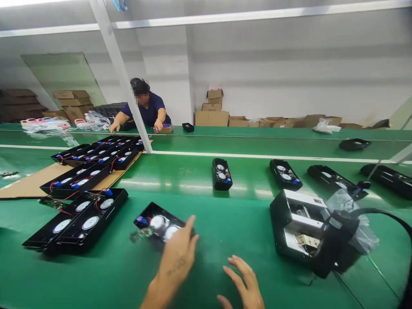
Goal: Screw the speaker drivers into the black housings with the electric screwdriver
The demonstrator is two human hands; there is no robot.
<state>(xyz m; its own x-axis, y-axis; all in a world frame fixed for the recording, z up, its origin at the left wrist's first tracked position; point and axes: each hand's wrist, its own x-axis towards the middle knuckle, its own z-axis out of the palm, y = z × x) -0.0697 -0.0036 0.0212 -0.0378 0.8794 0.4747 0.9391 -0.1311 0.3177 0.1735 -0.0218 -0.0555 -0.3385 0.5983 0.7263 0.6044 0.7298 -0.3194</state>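
Note:
A black speaker box [157,219], with two round white cones and a blue-ended wire lead, sits tilted and motion-blurred on the green bench. A small circuit board [141,234] hangs at its near left side. My left hand [178,251] grips the box's right end, hiding that corner; part of its grip is covered by the hand itself. Lower down, my right hand [243,283] is apart from the box, fingers spread and curved, holding nothing. Two joined speaker boxes [86,219] lie to the left, with wires and a board on top.
More speaker boxes [106,150] stand on cardboard [25,182] at left. Others, including one speaker box [222,174], line the conveyor. A black-and-white machine [298,231] with a cable occupies the right side. Across the bench, a person [151,107] reaches over parts. A white post [122,73] rises left of centre.

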